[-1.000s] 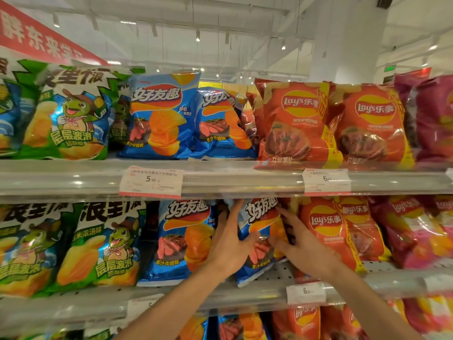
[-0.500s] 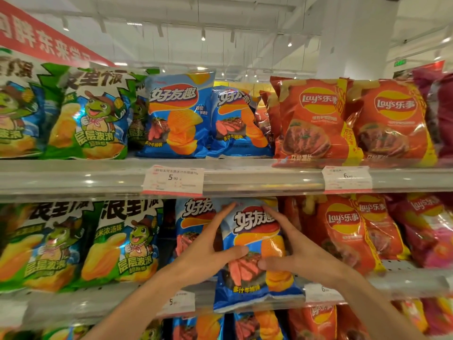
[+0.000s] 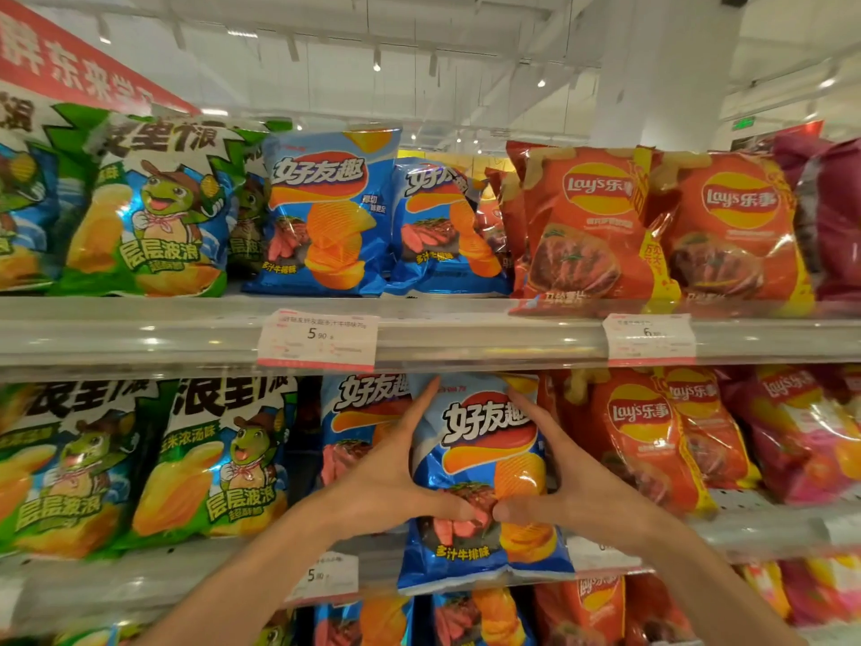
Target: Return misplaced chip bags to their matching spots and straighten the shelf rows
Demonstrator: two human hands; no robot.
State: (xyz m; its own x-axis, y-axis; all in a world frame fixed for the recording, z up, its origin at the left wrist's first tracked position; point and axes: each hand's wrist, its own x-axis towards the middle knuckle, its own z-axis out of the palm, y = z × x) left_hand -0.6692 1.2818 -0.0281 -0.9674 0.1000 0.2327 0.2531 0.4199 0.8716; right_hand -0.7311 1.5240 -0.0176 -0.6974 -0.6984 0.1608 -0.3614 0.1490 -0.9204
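A blue chip bag (image 3: pixel 489 440) with a steak picture stands upright at the front of the middle shelf (image 3: pixel 140 585), its bottom hanging over the shelf rail. My left hand (image 3: pixel 396 477) grips its left side and my right hand (image 3: pixel 563 487) grips its right side; the thumbs nearly meet across its front. Another blue bag of the same kind (image 3: pixel 358 426) stands just behind and left of it. Red Lay's bags (image 3: pixel 647 440) stand to its right.
Green frog-print bags (image 3: pixel 214 463) fill the middle shelf's left. The top shelf (image 3: pixel 466 338) carries green, blue (image 3: pixel 326 216), red (image 3: pixel 582 226) and magenta bags (image 3: pixel 834 216). Price tags (image 3: pixel 317 340) hang on the rails. More blue and red bags sit on the shelf below.
Both hands drew the blue bag forward out of the row and set it upright at the shelf's front. The view shifted slightly left.
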